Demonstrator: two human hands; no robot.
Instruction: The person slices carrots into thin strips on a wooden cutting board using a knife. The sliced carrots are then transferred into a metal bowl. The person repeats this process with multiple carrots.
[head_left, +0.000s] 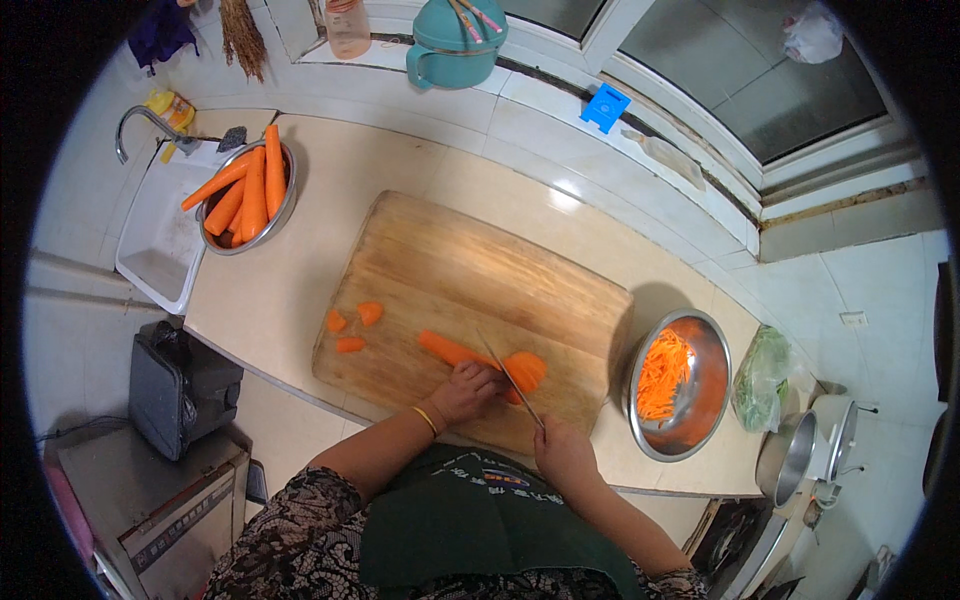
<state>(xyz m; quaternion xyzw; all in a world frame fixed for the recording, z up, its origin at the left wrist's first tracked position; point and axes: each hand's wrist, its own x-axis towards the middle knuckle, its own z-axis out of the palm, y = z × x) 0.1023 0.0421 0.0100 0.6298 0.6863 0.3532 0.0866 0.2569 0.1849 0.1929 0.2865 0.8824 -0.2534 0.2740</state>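
Observation:
On a wooden cutting board (480, 255) lies a peeled carrot (450, 348), and my left hand (469, 390) presses down on it, fingers bent. My right hand (566, 450) grips the handle of a kitchen knife (511, 376), whose blade stands at the carrot's cut end, just right of my left fingers. Overlapping carrot slices (527, 369) lie against the blade's right side. Several short carrot pieces (370, 313) rest near the board's left edge. A steel bowl (712, 390) right of the board holds shredded carrot (661, 375).
At the far left, a metal bowl (289, 199) of whole carrots (255, 195) stands beside a white sink (161, 247) with a faucet (150, 116). A plastic bag of greens (761, 379) and metal pots (787, 457) are on the right. A teal lidded container (457, 45) stands on the ledge.

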